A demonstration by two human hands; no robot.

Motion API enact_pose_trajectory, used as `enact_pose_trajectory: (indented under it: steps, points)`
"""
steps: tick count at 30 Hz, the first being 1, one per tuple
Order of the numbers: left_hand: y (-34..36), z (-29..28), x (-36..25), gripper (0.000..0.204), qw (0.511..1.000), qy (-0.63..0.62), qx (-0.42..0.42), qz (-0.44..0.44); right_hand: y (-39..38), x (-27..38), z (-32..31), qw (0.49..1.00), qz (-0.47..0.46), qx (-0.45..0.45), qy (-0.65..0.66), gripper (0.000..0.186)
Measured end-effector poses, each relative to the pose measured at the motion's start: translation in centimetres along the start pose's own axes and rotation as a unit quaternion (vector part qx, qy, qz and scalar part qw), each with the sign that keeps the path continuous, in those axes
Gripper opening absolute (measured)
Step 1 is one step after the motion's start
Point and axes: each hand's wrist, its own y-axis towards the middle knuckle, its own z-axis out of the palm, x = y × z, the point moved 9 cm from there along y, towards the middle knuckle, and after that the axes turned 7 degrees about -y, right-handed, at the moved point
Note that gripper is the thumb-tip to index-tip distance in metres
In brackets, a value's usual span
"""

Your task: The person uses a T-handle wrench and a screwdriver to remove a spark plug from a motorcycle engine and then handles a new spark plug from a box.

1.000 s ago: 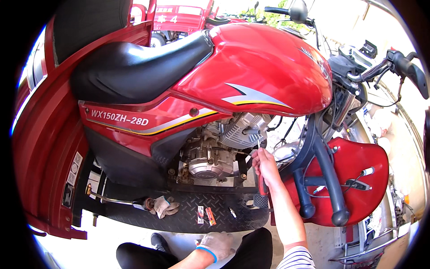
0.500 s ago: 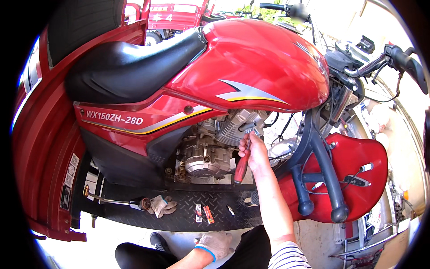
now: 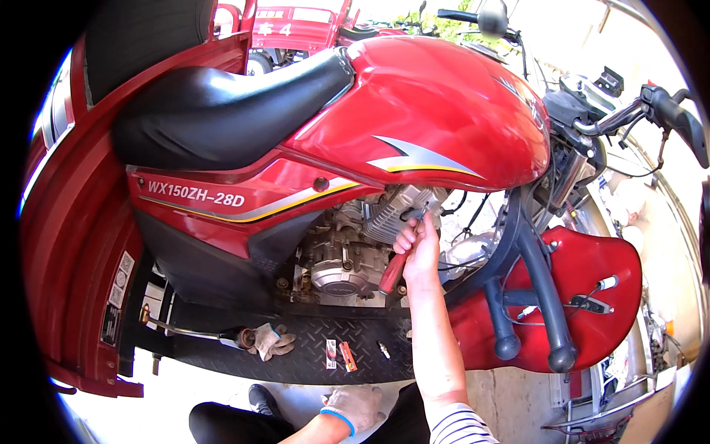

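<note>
My bare right hand [image 3: 418,244] grips a red-handled tool [image 3: 393,274], its metal end reaching into the finned engine cylinder [image 3: 381,218] below the red fuel tank [image 3: 421,103]. My left hand [image 3: 351,407], in a white glove, rests low by my leg with its fingers curled; whatever is under them is hidden. A loose glove [image 3: 270,342], two small boxes [image 3: 340,355] and a small spark plug [image 3: 383,350] lie on the black treadplate footboard [image 3: 211,362].
The black seat [image 3: 222,126] and red body panel [image 3: 81,266] are at left. Handlebars [image 3: 665,111], a red front mudguard [image 3: 599,259] and dark tubular frame bars [image 3: 532,259] are at right. Another red vehicle [image 3: 292,26] stands behind.
My right hand has moved left and slightly up, and the tool's red handle now slants down to the left. My left hand has stayed low by my leg.
</note>
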Motion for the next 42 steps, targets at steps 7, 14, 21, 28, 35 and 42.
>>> enact_pose_trajectory:
  steps: [7,14,21,28,35,42]
  points:
    - [0.5,-0.1,-0.2,0.047,1.000,0.017,0.002,0.013,0.3,-0.3,1.2,0.982,-0.049,-0.169,0.066,0.053]
    - [0.9,0.5,0.6,0.050,1.000,0.007,-0.018,0.005,-1.6,1.1,-1.8,0.983,0.025,-0.084,-0.161,0.052]
    - [0.4,0.4,0.6,0.050,1.000,0.007,-0.022,0.005,1.3,5.6,-3.4,0.873,-0.026,0.056,-0.483,0.057]
    - [0.4,-0.2,0.0,0.050,1.000,0.012,0.005,-0.016,0.6,3.3,-4.3,0.947,0.033,0.016,-0.320,0.058]
    - [0.4,0.6,0.1,0.051,0.999,0.017,0.029,-0.016,0.4,3.0,-4.2,0.954,0.058,0.024,-0.292,0.058]
    - [0.1,0.2,-0.7,0.048,0.999,0.023,0.022,-0.008,0.4,2.7,-4.5,0.960,0.059,0.001,-0.275,0.059]
